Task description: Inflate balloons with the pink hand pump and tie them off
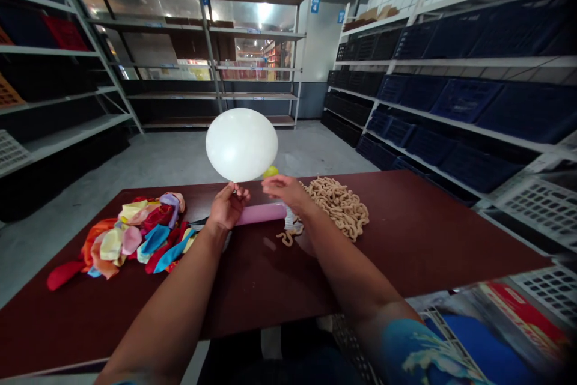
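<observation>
An inflated white balloon (241, 143) floats above the dark red table (270, 277), held at its neck by my left hand (228, 206), whose fingers are pinched shut. My right hand (285, 188) is just right of the neck, fingers curled, touching or gripping the neck end. A small yellow-green thing (270, 172) peeks out behind my right fingers. A pink cylinder, like a hand pump (261, 214), lies on the table right under both hands.
A heap of uninflated balloons in many colours (130, 241) lies at the left of the table. A pile of beige chain-like links (338, 205) sits at the right. Metal shelving with dark crates lines both sides; white baskets (541, 208) stand at the right.
</observation>
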`<state>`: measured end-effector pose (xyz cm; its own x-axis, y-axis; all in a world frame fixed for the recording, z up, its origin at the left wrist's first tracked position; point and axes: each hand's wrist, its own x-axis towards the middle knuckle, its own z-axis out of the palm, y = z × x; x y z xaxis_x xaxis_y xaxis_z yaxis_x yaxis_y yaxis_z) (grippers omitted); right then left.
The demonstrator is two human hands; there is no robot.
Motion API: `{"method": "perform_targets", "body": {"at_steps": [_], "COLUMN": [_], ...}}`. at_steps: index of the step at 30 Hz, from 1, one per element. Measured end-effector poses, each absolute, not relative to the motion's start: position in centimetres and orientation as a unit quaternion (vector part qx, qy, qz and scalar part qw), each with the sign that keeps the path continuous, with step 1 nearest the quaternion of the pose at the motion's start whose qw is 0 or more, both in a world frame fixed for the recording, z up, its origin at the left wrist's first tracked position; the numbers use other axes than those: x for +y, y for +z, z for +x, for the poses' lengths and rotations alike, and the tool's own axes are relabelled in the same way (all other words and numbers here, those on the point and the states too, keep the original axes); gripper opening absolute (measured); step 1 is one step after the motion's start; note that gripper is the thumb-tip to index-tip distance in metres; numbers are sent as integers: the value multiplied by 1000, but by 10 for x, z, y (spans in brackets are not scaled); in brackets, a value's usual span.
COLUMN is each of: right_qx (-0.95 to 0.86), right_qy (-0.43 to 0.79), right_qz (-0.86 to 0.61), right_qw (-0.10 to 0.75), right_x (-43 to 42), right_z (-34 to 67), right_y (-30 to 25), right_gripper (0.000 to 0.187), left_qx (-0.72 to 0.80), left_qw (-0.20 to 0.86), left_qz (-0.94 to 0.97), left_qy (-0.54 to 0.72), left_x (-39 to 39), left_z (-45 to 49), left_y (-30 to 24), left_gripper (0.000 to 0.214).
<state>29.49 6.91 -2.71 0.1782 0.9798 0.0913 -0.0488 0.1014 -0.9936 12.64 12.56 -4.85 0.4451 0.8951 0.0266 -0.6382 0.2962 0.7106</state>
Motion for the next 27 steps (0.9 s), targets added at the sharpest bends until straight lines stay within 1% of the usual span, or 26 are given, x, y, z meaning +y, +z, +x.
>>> {"method": "perform_targets", "body": {"at_steps": [1, 3, 4, 6, 8, 9, 12, 16, 21, 24, 26, 27], "right_qx": [-458, -474, -488, -518, -518, -515, -508, -516, -530, -516, -502, -498], "right_qy": [414, 328, 264, 154, 112, 103, 97, 118, 153, 224, 264, 263], "right_qz": [-549, -635, -687, -780, -812, -821, -832, -821, -790, -759, -751, -755], "right_qw": [563, 514, 469, 316, 242, 223, 203, 215, 267, 328, 339, 335], "right_x": [68, 66, 65, 61, 56, 54, 50, 44, 31, 23, 19, 17], "right_z": [307, 332, 344, 360, 366, 366, 361, 363, 379, 381, 382, 382], "right_y": [-23, -17, -15, -15, -20, -24, -36, -40, -23, -10, -3, 1], "right_gripper": [24, 20, 20, 20, 17, 16, 15, 18, 31, 36, 35, 32], "left_qx": [190, 184, 185, 189, 193, 192, 183, 178, 183, 187, 190, 190], "left_qw": [789, 799, 802, 803, 802, 800, 797, 796, 796, 799, 803, 804], "left_qz": [316, 297, 294, 291, 292, 293, 297, 301, 291, 285, 277, 275], "left_qy": [492, 489, 486, 483, 485, 487, 492, 494, 497, 496, 493, 492], "left_x": [127, 128, 129, 129, 129, 129, 129, 128, 129, 129, 129, 129], "left_z": [125, 124, 124, 125, 125, 125, 124, 124, 124, 124, 124, 123], "left_y": [-49, -49, -49, -50, -50, -50, -50, -50, -51, -50, -50, -50], "left_gripper": [21, 21, 21, 22, 23, 24, 23, 22, 22, 22, 22, 22]}}
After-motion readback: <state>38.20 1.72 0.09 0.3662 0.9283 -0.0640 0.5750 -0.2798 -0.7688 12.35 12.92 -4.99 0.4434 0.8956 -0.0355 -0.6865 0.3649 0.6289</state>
